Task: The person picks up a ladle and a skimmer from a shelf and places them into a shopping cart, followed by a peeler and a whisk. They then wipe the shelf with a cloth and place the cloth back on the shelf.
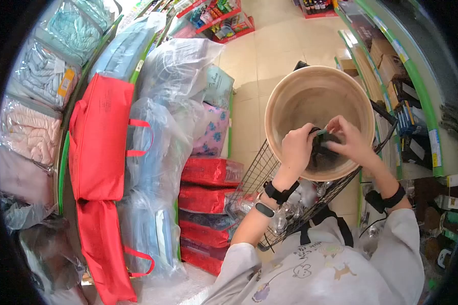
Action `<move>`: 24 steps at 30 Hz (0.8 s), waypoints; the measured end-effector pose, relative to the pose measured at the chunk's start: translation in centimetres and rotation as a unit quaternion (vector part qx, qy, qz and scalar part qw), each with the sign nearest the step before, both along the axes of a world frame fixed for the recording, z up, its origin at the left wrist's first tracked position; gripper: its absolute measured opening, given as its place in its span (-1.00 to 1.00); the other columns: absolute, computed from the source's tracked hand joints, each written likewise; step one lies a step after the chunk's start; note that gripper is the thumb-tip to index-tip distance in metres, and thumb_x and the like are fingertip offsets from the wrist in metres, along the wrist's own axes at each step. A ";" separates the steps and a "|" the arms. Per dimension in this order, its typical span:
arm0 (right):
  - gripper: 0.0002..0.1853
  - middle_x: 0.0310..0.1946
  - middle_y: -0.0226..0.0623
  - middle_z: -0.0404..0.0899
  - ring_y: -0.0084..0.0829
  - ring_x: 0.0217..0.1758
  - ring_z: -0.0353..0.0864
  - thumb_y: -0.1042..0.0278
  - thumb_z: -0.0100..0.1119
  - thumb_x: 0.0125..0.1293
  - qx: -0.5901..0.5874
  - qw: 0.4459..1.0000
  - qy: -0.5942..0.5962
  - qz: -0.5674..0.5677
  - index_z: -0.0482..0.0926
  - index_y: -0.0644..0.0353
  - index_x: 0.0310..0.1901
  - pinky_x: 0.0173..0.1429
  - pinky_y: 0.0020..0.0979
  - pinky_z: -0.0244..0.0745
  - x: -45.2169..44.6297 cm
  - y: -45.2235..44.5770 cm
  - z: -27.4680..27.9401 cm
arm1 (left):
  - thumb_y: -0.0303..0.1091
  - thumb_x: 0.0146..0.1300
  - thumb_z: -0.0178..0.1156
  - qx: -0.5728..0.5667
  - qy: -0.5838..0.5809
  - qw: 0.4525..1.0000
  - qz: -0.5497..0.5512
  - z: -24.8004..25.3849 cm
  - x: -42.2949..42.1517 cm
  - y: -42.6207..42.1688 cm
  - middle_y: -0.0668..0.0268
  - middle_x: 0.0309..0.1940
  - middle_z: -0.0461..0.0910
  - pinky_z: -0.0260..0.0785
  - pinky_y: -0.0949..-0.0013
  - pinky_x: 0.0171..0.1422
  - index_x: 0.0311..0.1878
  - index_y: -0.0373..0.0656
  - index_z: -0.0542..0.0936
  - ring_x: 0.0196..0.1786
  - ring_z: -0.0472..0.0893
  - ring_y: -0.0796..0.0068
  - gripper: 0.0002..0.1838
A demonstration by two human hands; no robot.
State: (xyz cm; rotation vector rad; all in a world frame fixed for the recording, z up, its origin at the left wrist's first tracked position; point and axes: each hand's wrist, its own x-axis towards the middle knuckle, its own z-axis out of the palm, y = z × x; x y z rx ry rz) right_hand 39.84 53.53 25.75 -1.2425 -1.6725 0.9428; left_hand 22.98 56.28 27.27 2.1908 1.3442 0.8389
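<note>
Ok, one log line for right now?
left hand: holding dark item | right hand: fingers at same item | both: over beige tub | wire cart: under tub

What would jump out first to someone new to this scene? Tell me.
The big round beige tub draws the eye first, sitting on the wire cart with the left hand and right hand working a small dark item over it. Next come the bright red bags at the left, lying beside bedding in clear plastic.
</note>
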 end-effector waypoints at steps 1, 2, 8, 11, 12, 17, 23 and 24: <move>-0.66 -0.29 -0.20 0.45 -0.28 -0.18 0.44 0.45 0.16 -0.03 0.003 1.000 -0.002 -0.004 0.37 0.27 -0.17 -0.06 -0.36 0.34 -0.4 -0.1 -0.1 | -0.42 0.05 0.07 0.002 0.008 1.000 0.004 0.6 0.3 0.0 0.05 -0.51 0.50 0.33 0.25 -0.35 -0.33 -0.18 0.52 -0.38 0.51 0.06 -0.88; -0.63 -0.31 -0.19 0.45 -0.24 -0.19 0.45 0.47 0.19 -0.07 -0.012 1.000 -0.003 -0.021 0.33 0.25 -0.18 -0.07 -0.33 0.34 -0.9 -0.2 -0.3 | -0.42 0.05 0.07 0.006 0.006 1.000 -0.001 1.3 0.5 -0.1 0.05 -0.51 0.50 0.33 0.25 -0.35 -0.33 -0.18 0.52 -0.38 0.51 0.06 -0.88; -0.73 -0.37 0.00 0.45 -0.03 -0.22 0.44 0.45 0.09 -0.05 -0.006 0.983 -0.183 -0.025 0.35 0.24 -0.25 -0.19 -0.15 0.35 -0.7 0.8 0.2 | -0.45 0.05 0.07 0.050 -0.011 0.999 -0.003 3.1 0.2 0.8 0.07 -0.49 0.51 0.36 0.28 -0.33 -0.33 -0.19 0.53 -0.38 0.52 0.10 -0.89; -0.77 -0.40 -0.03 0.46 -0.03 -0.25 0.45 0.46 0.06 -0.04 0.009 0.966 -0.247 -0.075 0.34 0.24 -0.29 -0.22 -0.15 0.37 -0.5 1.2 0.0 | -0.45 0.05 0.08 0.043 -0.015 0.999 0.006 2.9 -0.1 1.1 0.08 -0.48 0.52 0.36 0.28 -0.32 -0.33 -0.19 0.54 -0.37 0.53 0.10 -0.88; -0.79 -0.42 -0.07 0.47 -0.08 -0.28 0.48 0.48 0.06 -0.04 0.010 0.951 -0.295 -0.090 0.33 0.24 -0.32 -0.23 -0.20 0.40 -0.4 1.5 -0.2 | -0.37 0.08 0.05 0.048 -0.011 0.999 -0.004 2.7 -0.2 1.2 0.10 -0.50 0.52 0.33 0.20 -0.35 -0.31 -0.12 0.51 -0.38 0.51 0.09 -0.89; -0.81 -0.46 -0.16 0.47 -0.15 -0.34 0.52 0.45 0.04 -0.01 0.110 0.916 -0.358 -0.146 0.35 0.21 -0.31 -0.24 -0.24 0.42 1.2 2.3 -1.2 | -0.38 0.08 0.06 0.047 -0.042 0.998 0.014 2.7 -0.6 1.8 0.07 -0.52 0.50 0.33 0.21 -0.35 -0.31 -0.14 0.54 -0.40 0.50 0.05 -0.87; -0.78 -0.40 0.05 0.50 -0.02 -0.29 0.49 0.45 -0.10 0.09 0.051 0.986 -0.126 -0.100 0.41 0.25 -0.20 -0.21 -0.15 0.39 2.1 3.1 -1.4 | -0.38 0.12 0.04 0.019 -0.078 0.996 0.049 2.9 -0.2 2.3 -0.02 -0.53 0.49 0.32 0.27 -0.38 -0.32 -0.32 0.52 -0.45 0.51 0.08 -0.81; -0.74 -0.37 0.04 0.51 -0.03 -0.28 0.50 0.45 -0.09 0.09 0.042 0.992 -0.080 -0.089 0.41 0.25 -0.16 -0.19 -0.18 0.40 1.7 3.0 -0.7 | -0.37 0.15 0.02 -0.011 -0.081 0.995 0.063 2.7 0.0 2.3 -0.01 -0.56 0.49 0.32 0.29 -0.38 -0.33 -0.37 0.50 -0.48 0.53 0.13 -0.79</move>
